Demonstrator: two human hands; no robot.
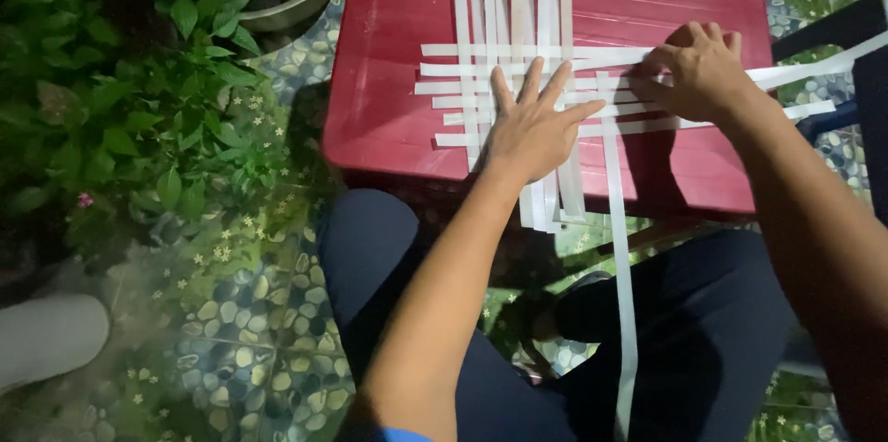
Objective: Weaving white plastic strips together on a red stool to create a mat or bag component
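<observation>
Mid-weave, the left hand [535, 123] lay spread flat on the white strips [518, 81] while the right hand [700, 72] pinched one strip, likely needing snugging.

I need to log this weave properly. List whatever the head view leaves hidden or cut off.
- Crossings of the flat white woven strips: covered by the left hand, head view.
- Right hand fingers: curled under, grip unclear.
- Strip tops: cut by the upper edge.
- Red plastic table legs: hidden behind the dark trousers.
</observation>
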